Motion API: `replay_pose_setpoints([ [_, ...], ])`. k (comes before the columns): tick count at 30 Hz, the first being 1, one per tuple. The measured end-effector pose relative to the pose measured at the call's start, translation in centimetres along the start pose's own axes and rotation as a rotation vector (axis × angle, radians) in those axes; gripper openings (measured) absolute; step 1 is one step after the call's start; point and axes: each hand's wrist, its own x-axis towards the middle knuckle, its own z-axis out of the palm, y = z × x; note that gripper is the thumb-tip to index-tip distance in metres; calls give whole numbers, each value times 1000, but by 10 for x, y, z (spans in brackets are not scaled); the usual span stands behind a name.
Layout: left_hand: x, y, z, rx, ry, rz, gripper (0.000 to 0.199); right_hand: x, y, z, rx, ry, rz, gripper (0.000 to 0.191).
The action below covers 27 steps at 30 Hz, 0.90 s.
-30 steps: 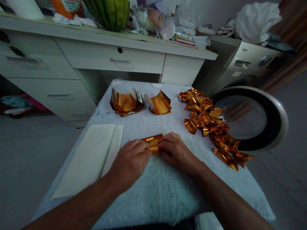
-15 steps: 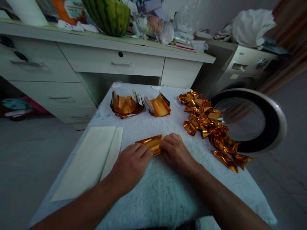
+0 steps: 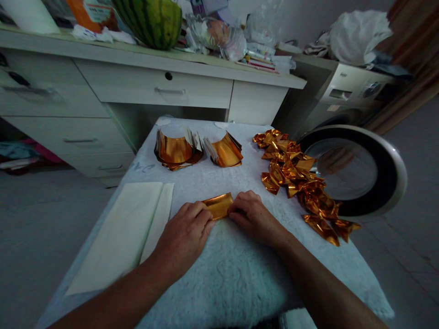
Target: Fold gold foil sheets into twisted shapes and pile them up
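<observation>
One foil strip [image 3: 218, 206], gold, slightly skewed, low on the near-middle part of the counter [image 3: 206, 180], between the two hands. Left hand [image 3: 187, 230]: fingers closed over the strip's left end, which they hide. Right hand [image 3: 252, 214]: fingers bent and closed on the right end; thumb tip and exact grip hard to make out. Visible portion of strip: the middle, its far edge running up toward the right; underside unseen. White paper [image 3: 120, 228], left of the strip, with a narrow folded or overlapping band along its right side; lower right part covered by the left forearm. Two curved foil stacks beyond the strip: the larger stack [image 3: 176, 150] at left, the smaller stack [image 3: 227, 151] close beside it, layers too blurred to count. Folded foil pieces [image 3: 293, 169], one heap at right, overlapping, count unclear. Open room: a bare band of cloth between strip and stacks, another between right hand and heap; paper's right edge near the left hand. Beyond the counter: a drawer cabinet [image 3: 168, 91], with a watermelon [image 3: 154, 23] cut off by the top of the view; at right, an open washing machine door [image 3: 346, 169]. Changed from the preceding frame: less of the strip's left end shows past the left fingers, and its surface looks flatter. Unchanged: stacks, heap and paper on the cloth.
</observation>
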Motion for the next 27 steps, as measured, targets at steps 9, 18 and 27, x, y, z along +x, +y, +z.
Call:
replay_pose_setpoints([
  [9,3,-1,2,-18,-99,-166,20,3,-2,3,-25,24,152,8],
  [18,8,-1,0,104,-194,-245,21,3,-1,-2,-1,48,235,6],
  [27,7,-2,1,125,-228,-251,20,4,-1,2,-24,73,231,10],
])
